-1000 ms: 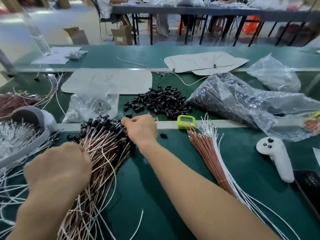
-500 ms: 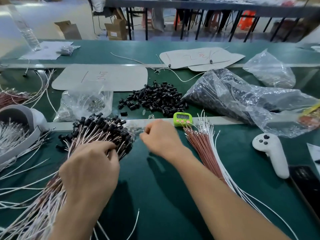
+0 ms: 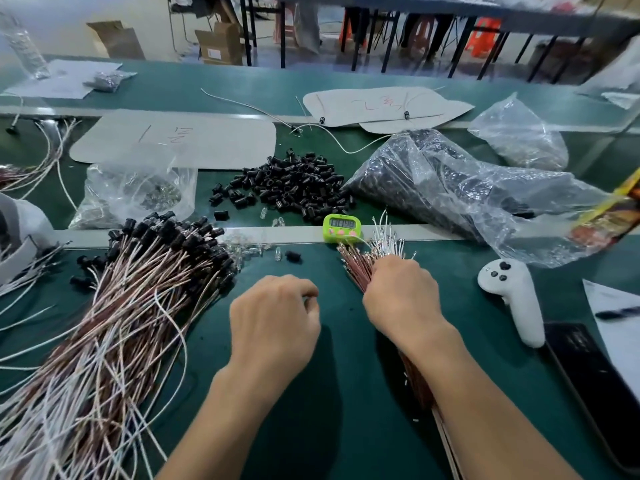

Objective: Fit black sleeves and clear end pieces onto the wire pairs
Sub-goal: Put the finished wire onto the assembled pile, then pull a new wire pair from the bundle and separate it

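A large fan of red and white wire pairs with black sleeves (image 3: 166, 244) on their ends lies at the left. Loose black sleeves (image 3: 294, 185) are heaped behind the table's metal strip, and small clear end pieces (image 3: 249, 249) are scattered by the strip. A bundle of bare wire pairs (image 3: 360, 265) lies right of centre. My right hand (image 3: 401, 296) sits on that bundle near its tips, fingers curled down into the wires. My left hand (image 3: 273, 317) hovers over the green mat between the two bundles, fingers loosely curled, nothing visible in it.
A green timer (image 3: 342, 228) stands on the strip just beyond the bare wires. A plastic bag of black sleeves (image 3: 450, 188) lies behind at the right, and a bag of clear pieces (image 3: 138, 192) at the left. A white controller (image 3: 516, 299) and a black phone (image 3: 588, 382) lie at the right.
My right hand moved right from the sleeved bundle's tips onto the bare wire bundle. My left hand left the sleeved bundle and came to the middle of the mat.
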The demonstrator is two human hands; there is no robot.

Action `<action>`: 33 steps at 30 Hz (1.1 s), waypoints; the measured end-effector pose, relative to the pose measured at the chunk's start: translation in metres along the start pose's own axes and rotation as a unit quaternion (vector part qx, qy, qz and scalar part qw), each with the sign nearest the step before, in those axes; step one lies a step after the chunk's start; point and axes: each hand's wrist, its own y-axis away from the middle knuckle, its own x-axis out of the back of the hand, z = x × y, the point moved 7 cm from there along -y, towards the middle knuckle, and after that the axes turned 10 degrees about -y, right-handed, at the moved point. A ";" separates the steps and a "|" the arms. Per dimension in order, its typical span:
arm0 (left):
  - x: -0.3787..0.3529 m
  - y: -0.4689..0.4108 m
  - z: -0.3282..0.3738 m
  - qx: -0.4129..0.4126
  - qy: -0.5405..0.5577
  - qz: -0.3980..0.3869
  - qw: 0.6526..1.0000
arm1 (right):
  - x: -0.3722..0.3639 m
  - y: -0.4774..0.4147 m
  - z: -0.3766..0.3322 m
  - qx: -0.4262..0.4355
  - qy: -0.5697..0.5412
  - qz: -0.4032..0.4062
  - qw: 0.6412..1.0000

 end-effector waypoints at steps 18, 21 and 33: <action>-0.026 0.007 -0.013 -0.026 0.061 -0.062 0.996 | 0.024 0.003 -0.011 0.069 -0.235 0.133 0.960; -0.027 0.006 -0.008 -0.044 0.085 -0.089 0.991 | 0.014 0.001 -0.028 0.098 -0.207 0.043 0.973; -0.060 0.002 0.006 0.002 0.282 -0.213 0.936 | -0.006 0.000 -0.034 0.030 -0.380 0.051 0.923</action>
